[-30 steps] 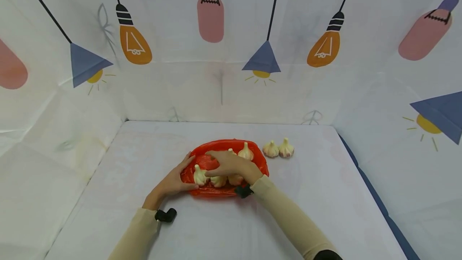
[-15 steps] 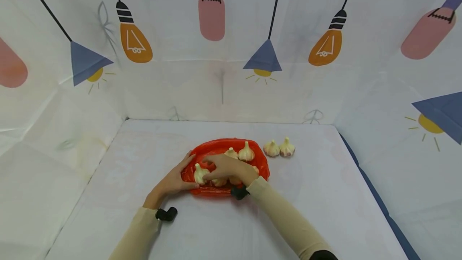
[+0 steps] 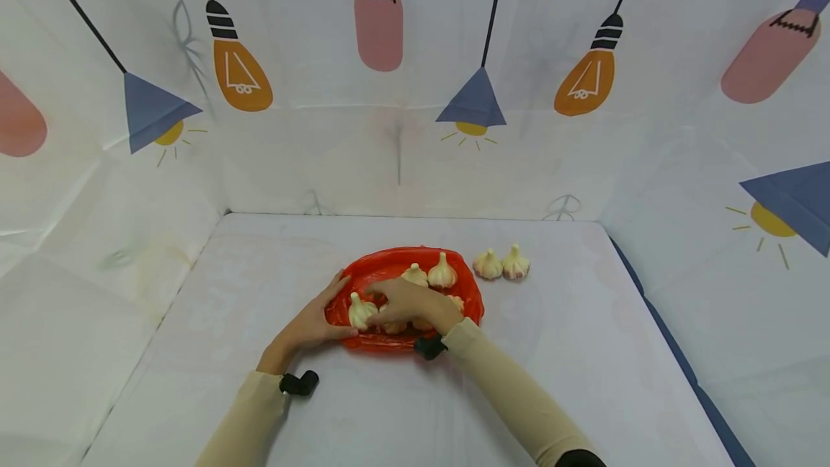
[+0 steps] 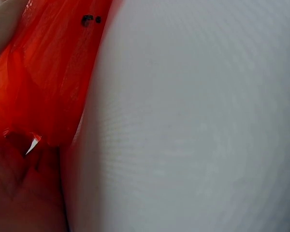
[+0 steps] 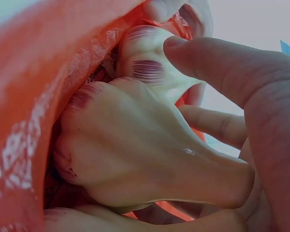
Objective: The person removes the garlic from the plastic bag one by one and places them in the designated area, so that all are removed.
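Observation:
A red plastic bag (image 3: 363,265), spread wide in an oval, lies mid-table with several garlic bulbs (image 3: 443,274) in it. My left hand (image 3: 314,323) grips its left side, thumb at the near edge and fingers at the far one. In the left wrist view the glossy bag (image 4: 58,63) lies against the palm. Inside the bag, my right hand (image 3: 411,301) reaches over the bulbs, thumb and fingers apart. Its thumb meets the edge of a bulb (image 5: 140,58) in the right wrist view. Closer to that camera is another bulb (image 5: 121,140). The hand partly covers several bulbs.
Two more garlic bulbs (image 3: 502,265) stand side by side on the white table (image 3: 558,352), just right of the bag. Pale cloth walls (image 3: 311,143) printed with lamps close off the back and both sides. Each wrist carries a small black camera (image 3: 300,384).
My right hand has shifted slightly left and lower in the bag, uncovering the bulb near its back edge, then stays about still. My left hand keeps its place.

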Tool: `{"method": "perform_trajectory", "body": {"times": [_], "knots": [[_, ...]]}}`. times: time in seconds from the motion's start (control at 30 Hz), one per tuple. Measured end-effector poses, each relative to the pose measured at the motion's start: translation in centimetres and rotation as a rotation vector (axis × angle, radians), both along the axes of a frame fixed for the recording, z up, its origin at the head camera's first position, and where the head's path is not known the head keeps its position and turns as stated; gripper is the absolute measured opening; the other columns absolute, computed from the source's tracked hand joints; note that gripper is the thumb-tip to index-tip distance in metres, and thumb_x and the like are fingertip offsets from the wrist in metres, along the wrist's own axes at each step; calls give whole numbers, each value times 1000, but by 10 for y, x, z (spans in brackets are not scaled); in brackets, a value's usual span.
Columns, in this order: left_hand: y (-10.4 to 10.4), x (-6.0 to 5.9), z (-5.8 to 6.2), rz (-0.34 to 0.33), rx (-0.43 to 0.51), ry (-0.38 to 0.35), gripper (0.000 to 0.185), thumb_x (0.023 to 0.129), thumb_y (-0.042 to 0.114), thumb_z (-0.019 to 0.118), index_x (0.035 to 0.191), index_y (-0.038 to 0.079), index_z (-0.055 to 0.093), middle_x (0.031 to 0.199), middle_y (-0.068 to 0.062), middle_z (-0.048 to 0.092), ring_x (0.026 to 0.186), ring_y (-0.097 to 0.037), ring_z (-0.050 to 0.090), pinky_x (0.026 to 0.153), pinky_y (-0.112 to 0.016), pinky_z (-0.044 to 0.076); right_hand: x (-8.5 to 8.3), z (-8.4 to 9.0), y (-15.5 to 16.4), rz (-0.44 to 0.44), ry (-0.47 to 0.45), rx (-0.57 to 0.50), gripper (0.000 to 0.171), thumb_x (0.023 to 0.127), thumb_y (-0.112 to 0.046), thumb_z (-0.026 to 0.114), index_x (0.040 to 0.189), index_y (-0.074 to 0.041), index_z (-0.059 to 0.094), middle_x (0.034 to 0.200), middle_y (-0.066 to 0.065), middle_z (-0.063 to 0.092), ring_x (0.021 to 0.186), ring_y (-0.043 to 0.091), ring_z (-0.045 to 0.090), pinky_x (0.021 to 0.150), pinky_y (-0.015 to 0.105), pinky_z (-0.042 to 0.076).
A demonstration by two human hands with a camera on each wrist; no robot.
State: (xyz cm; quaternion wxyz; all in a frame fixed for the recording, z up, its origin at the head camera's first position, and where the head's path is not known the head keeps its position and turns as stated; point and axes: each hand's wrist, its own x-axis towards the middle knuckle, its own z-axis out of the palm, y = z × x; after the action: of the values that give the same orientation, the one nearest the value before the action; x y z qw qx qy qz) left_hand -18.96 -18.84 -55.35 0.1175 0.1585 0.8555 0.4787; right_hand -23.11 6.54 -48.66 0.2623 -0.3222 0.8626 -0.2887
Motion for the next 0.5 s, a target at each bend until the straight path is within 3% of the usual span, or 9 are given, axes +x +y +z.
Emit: {"method": "perform_trajectory", "body": {"times": [0.3, 0.5], "knots": [[0, 1, 0, -8, -8, -1, 113, 77, 41, 90, 166, 21, 23, 175, 0, 6, 161, -34, 7, 125, -66, 15, 1, 0, -4, 10, 29, -19, 54, 92, -38, 77, 139, -14, 62, 125, -5, 68, 97, 4, 62, 96, 26, 54], [1, 1, 2, -4, -11, 1, 114, 76, 40, 91, 166, 20, 24, 175, 0, 6, 161, -33, 7, 125, -66, 14, -1, 0, -6, 13, 47, -2, 46, 91, -36, 79, 131, -18, 66, 115, -10, 68, 94, 5, 61, 90, 22, 53]]}}
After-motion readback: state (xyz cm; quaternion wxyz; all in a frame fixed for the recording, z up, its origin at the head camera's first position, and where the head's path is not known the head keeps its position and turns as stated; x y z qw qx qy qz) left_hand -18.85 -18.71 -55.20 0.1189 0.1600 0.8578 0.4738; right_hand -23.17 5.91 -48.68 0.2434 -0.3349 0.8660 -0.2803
